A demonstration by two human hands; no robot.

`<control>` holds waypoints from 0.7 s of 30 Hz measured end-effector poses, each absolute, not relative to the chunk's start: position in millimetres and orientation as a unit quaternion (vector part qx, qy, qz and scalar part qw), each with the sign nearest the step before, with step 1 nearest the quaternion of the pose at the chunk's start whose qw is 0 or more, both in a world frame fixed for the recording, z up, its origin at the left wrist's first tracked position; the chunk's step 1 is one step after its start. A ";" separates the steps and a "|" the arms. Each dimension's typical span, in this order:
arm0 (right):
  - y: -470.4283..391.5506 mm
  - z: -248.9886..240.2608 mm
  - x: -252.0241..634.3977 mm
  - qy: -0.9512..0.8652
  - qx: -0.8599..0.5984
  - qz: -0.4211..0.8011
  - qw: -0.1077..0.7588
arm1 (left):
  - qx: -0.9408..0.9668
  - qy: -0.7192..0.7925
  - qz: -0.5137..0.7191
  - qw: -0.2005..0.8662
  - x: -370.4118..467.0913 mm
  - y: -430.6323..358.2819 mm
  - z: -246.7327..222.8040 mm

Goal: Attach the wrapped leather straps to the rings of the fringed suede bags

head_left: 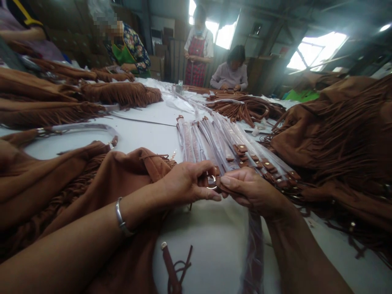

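Observation:
My left hand [186, 181], with a silver bangle [121, 216] on its wrist, pinches a metal ring [212, 182] between thumb and forefinger. Close against it, my right hand [254, 188] is closed on the brown end of a strap [252, 253] wrapped in clear plastic, which hangs down below that hand. The strap's end meets the ring; whether it passes through cannot be made out. Beneath my left forearm lies a brown suede bag [125, 175] with fringe. A thin brown tassel [171, 261] with a metal tip rests on the white table [202, 232].
Plastic-wrapped straps [211, 139] lie in a row beyond my hands. Fringed brown bags [337, 134] are heaped at the right, and more bags [122, 92] lie at the left. Several people are around the far side of the table, including a seated person [229, 75].

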State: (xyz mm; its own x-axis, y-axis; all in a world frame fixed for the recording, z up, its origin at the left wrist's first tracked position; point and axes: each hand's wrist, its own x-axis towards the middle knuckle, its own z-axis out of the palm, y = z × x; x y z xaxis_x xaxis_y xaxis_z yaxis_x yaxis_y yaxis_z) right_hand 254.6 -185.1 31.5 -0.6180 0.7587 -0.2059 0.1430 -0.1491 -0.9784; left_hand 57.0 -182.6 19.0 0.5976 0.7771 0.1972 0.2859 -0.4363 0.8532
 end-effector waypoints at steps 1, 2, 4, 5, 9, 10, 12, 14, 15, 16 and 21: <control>-186.5 33.6 254.3 -0.611 -0.375 0.656 0.236 | 0.792 0.332 0.302 0.414 56.7 -182.5 19.1; -187.1 34.7 254.5 -0.610 -0.376 0.656 0.237 | 0.793 0.325 0.305 0.415 56.1 -182.6 20.1; -186.3 33.7 256.4 -0.601 -0.369 0.671 0.228 | 0.809 0.311 0.290 0.406 54.4 -183.5 24.5; -185.3 32.3 257.8 -0.594 -0.365 0.681 0.223 | 0.823 0.303 0.274 0.394 53.3 -184.1 27.4; -181.2 26.8 262.7 -0.566 -0.365 0.704 0.226 | 0.892 0.262 0.213 0.300 50.9 -187.3 33.8; -180.6 26.1 263.4 -0.561 -0.366 0.706 0.230 | 0.904 0.259 0.213 0.266 51.1 -188.0 33.0; -180.0 25.4 264.1 -0.560 -0.367 0.705 0.235 | 0.915 0.263 0.223 0.209 52.2 -189.0 30.1; -180.1 25.5 264.5 -0.566 -0.367 0.698 0.239 | 0.914 0.264 0.239 0.192 53.1 -189.8 27.9; -180.5 26.0 264.5 -0.573 -0.364 0.694 0.239 | 0.913 0.260 0.246 0.196 53.2 -190.2 27.7; -181.3 26.8 264.4 -0.581 -0.360 0.690 0.239 | 0.912 0.256 0.252 0.199 53.0 -190.4 28.1; -189.5 34.4 259.2 -0.621 -0.335 0.675 0.218 | 0.920 0.245 0.244 0.183 48.4 -189.7 29.4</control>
State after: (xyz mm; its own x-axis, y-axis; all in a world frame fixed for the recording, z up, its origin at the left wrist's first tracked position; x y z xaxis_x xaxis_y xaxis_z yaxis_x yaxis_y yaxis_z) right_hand 259.2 -189.5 34.4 -0.6813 0.7092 -0.1810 0.1218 -0.1341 -0.9835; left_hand 48.4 -189.7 29.4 0.7608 0.5409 0.3588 0.3627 -0.8127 0.4561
